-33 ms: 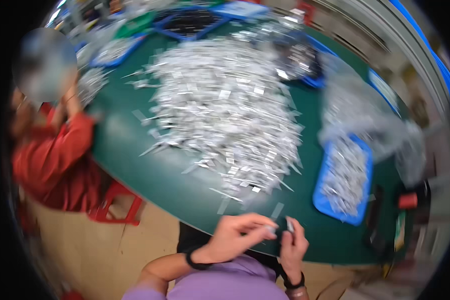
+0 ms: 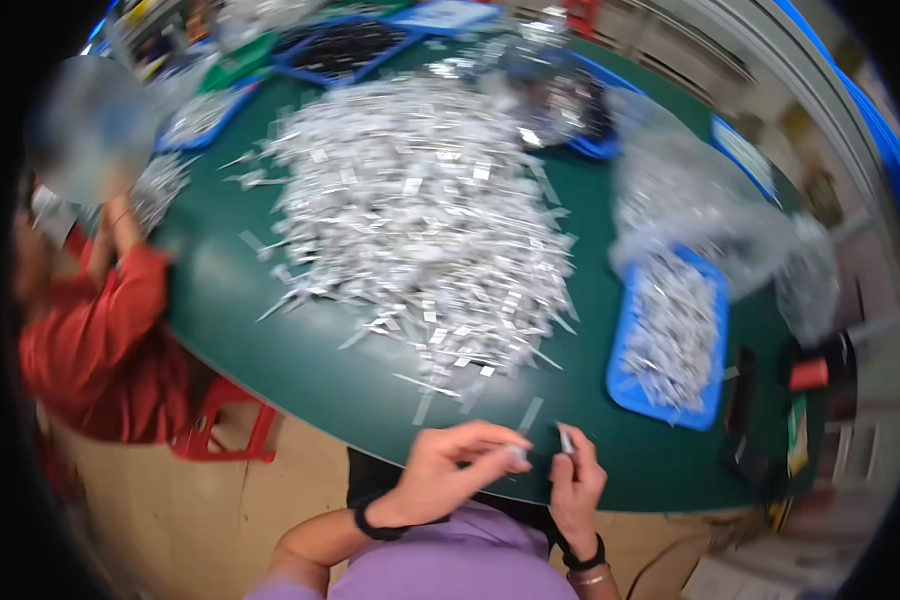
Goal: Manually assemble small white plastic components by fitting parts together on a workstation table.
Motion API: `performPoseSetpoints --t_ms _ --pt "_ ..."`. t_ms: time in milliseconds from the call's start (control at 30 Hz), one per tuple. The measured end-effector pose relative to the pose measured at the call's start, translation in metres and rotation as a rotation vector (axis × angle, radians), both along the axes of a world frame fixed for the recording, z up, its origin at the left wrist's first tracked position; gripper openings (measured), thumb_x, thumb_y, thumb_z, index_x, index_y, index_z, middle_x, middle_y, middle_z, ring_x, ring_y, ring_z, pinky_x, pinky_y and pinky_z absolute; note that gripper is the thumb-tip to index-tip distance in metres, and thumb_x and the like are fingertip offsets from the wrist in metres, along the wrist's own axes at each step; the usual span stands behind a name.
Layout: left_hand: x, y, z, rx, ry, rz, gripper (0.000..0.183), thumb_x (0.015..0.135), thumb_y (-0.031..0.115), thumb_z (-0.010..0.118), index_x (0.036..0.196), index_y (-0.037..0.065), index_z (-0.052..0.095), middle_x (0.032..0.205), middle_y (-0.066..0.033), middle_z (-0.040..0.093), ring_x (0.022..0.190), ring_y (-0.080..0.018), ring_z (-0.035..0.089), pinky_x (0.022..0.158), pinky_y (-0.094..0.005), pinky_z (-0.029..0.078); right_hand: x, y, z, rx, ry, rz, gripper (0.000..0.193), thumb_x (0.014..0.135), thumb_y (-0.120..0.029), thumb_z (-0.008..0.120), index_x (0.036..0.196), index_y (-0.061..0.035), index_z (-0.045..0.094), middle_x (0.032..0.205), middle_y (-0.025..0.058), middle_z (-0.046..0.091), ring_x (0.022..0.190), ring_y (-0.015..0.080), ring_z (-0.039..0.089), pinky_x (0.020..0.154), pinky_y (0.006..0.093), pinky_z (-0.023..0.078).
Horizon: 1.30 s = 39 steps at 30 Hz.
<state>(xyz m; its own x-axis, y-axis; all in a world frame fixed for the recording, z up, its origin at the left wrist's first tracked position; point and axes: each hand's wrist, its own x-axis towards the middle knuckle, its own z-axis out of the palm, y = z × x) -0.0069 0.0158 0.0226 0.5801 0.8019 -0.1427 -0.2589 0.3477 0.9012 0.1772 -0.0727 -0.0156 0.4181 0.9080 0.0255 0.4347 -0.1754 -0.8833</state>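
Over the table's near edge, my left hand (image 2: 445, 475) is closed, thumb and forefinger pinching a small whitish piece (image 2: 517, 455) too blurred to name. Just to its right, my right hand (image 2: 578, 490) is closed on a small slim piece (image 2: 566, 440), pale with a dark side; its kind cannot be made out. The two hands are apart. Beyond them spreads a wide heap of small clear-and-white packets (image 2: 420, 220). A few clear strips (image 2: 532, 413) lie on the green table (image 2: 320, 370) between the heap and my hands.
At right, a blue tray (image 2: 650, 408) holds similar small packets, beside a large clear plastic bag (image 2: 710, 200). Further blue trays (image 2: 345, 75) stand at the far side. A person in a red top (image 2: 100, 340) sits at left, near a red stool (image 2: 232, 425).
The whole view has shifted, so the table and heap sit further left. The gap between my hands has widened slightly. Both hands keep their grip.
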Motion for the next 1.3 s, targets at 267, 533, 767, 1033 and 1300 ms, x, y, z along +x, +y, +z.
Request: performPoseSetpoints --t_ms 267,533,767,1033,1300 --pt "0.066 0.019 0.049 0.142 0.155 -0.333 0.019 0.098 0.005 0.061 0.114 -0.004 0.066 0.096 -0.0104 0.073 0.089 -0.012 0.07 0.075 -0.0236 0.056 0.015 -0.042 0.005 0.037 0.038 -0.058 0.027 0.101 -0.01 0.052 0.124 -0.0011 0.06 0.073 0.0112 0.061 0.059 0.0197 0.061 0.059 0.0323 0.049" --pt "0.175 0.074 0.046 0.507 0.046 -0.431 0.069 0.096 0.011 0.063 0.155 0.009 0.027 0.148 -0.0184 0.043 0.119 -0.0234 0.057 0.096 -0.0354 0.051 0.011 -0.04 0.003 0.085 -0.026 -0.037 0.025 0.099 -0.009 0.055 0.121 -0.0002 0.061 0.085 0.0181 0.066 0.063 0.0283 0.064 0.062 0.0363 0.051" --pt "0.033 0.044 0.042 0.539 0.32 -0.409 0.033 0.094 0.012 0.066 0.125 0.002 0.063 0.106 -0.0154 0.072 0.098 -0.0199 0.071 0.085 -0.0318 0.057 0.012 -0.039 -0.005 0.066 -0.044 -0.014 0.025 0.097 -0.008 0.056 0.12 0.0 0.062 0.085 0.0172 0.066 0.062 0.0251 0.063 0.06 0.0348 0.049" --pt "-0.082 0.086 0.017 0.489 0.738 0.119 0.013 0.09 0.006 0.066 0.098 -0.001 0.073 0.083 -0.0073 0.072 0.071 -0.0109 0.064 0.065 -0.0272 0.05 0.003 -0.016 0.01 -0.036 -0.14 0.078 0.023 0.096 -0.009 0.059 0.118 -0.0025 0.064 0.082 0.0163 0.066 0.062 0.0259 0.062 0.059 0.0341 0.048" --pt "-0.057 0.086 0.011 0.854 0.779 0.104 0.01 0.084 0.004 0.07 0.092 0.001 0.073 0.083 -0.0102 0.069 0.069 -0.0195 0.064 0.063 -0.0318 0.05 -0.019 -0.009 0.011 -0.035 -0.181 0.136 0.022 0.096 -0.011 0.061 0.116 -0.0042 0.065 0.081 0.0154 0.067 0.063 0.0277 0.063 0.058 0.0353 0.047"
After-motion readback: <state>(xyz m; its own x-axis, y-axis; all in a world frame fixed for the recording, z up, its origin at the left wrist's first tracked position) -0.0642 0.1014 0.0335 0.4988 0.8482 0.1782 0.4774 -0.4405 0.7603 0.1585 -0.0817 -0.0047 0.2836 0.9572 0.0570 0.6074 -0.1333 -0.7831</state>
